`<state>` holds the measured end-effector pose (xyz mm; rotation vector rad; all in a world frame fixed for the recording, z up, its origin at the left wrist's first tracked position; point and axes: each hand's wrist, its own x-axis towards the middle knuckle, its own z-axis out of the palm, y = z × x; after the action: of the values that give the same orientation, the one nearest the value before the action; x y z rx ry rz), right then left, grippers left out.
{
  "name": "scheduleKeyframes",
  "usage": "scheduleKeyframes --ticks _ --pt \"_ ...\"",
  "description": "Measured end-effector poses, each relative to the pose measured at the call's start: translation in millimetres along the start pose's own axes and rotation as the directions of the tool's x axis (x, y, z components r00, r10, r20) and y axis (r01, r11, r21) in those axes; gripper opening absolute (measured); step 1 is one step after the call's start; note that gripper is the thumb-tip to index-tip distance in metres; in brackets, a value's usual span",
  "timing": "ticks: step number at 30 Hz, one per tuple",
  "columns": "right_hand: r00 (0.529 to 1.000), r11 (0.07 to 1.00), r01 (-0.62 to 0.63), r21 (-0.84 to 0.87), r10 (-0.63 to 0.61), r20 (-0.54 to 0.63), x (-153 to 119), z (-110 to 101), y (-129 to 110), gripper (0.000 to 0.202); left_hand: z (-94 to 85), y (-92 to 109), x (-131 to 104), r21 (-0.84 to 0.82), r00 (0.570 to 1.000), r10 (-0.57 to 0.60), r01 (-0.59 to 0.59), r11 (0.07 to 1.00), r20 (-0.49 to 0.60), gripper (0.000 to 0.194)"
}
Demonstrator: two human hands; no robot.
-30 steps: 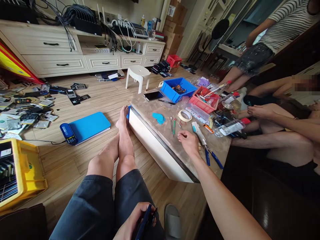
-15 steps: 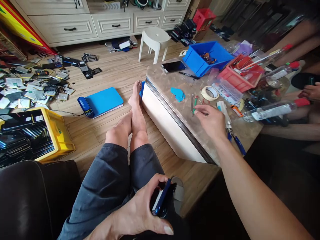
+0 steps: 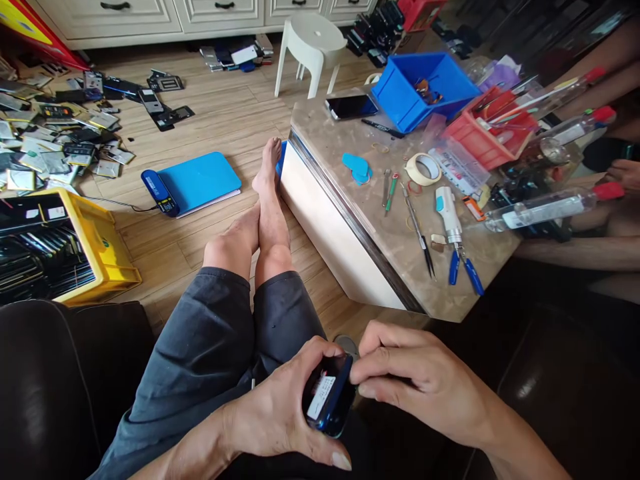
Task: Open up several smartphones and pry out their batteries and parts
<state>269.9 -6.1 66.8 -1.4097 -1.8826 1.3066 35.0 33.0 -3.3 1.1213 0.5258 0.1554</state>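
From where I stand, the dark device (image 3: 339, 400) with the blue edge and a white label (image 3: 321, 397) is at the lower centre of the frame, up over the person's lap, and the left hand (image 3: 280, 408) has it gripped between a thumb below and curled fingers above. The right hand (image 3: 425, 377) is bent in from the right, its fingertips bunched against the device's right side; whether they pinch anything small there, I cannot tell. My worry would be a slip: the left hand holds the piece around its rim with nothing under it, so a sharp push or pry from the right could twist it loose, and it might drop past the shorts (image 3: 205, 353) to the floor near the grey slipper (image 3: 346, 344). Squeezing too hard could also strain whatever is thin along that rim. As for room, the near corner of the table (image 3: 360, 213) juts towards the right hand from the centre right, close above its knuckles, so a quick lift that way might knock it. Just inside that edge lie the tweezers (image 3: 419, 230) and the blue-handled pliers (image 3: 466, 268), both easily nudged off. The freest space looks to be left of the legs, on the bare planks between the blue pad (image 3: 203, 180) and the knees, with the yellow crate (image 3: 107, 250) bounding it at the far left
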Motion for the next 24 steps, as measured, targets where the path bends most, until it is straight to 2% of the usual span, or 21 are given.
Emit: scheduleKeyframes --ticks 6,10,13,15,18,20,22,24 --pt "0.999 0.998 -0.030 0.055 0.029 0.014 -6 3 -1 0.006 6.2 -2 -1 -0.013 0.999 0.011 -0.010 1.000 0.038 0.083" --pt "0.991 0.965 -0.132 0.225 0.124 0.053 -5 6 -1 0.019 6.5 -5 -1 -0.006 0.999 0.016 -0.016 1.000 0.050 0.083" --pt "0.974 0.905 -0.225 0.362 0.216 0.066 -7 8 0 0.032 6.4 -7 -1 -0.018 0.999 0.012 -0.011 1.000 0.049 0.081" --pt "0.963 0.846 -0.261 0.465 0.262 0.064 -10 8 1 0.033 6.4 -7 -1 -0.025 0.999 0.011 -0.010 1.000 0.043 0.082" --pt "0.957 0.732 -0.225 0.643 0.289 0.007 -14 5 3 0.025 6.4 -6 -1 -0.006 1.000 0.005 -0.005 1.000 0.028 0.083" --pt "0.956 0.693 -0.191 0.696 0.291 -0.028 -14 2 4 0.021 6.3 -5 -1 0.003 1.000 0.005 -0.005 1.000 0.024 0.083" --pt "0.953 0.719 -0.175 0.673 0.296 -0.068 -11 -1 6 0.018 5.9 -3 -2 -0.003 1.000 0.014 -0.014 1.000 0.025 0.083" --pt "0.939 0.789 -0.162 0.593 0.307 -0.152 -3 -7 10 0.016 5.0 -2 -2 -0.014 0.999 0.023 -0.023 1.000 0.031 0.081"
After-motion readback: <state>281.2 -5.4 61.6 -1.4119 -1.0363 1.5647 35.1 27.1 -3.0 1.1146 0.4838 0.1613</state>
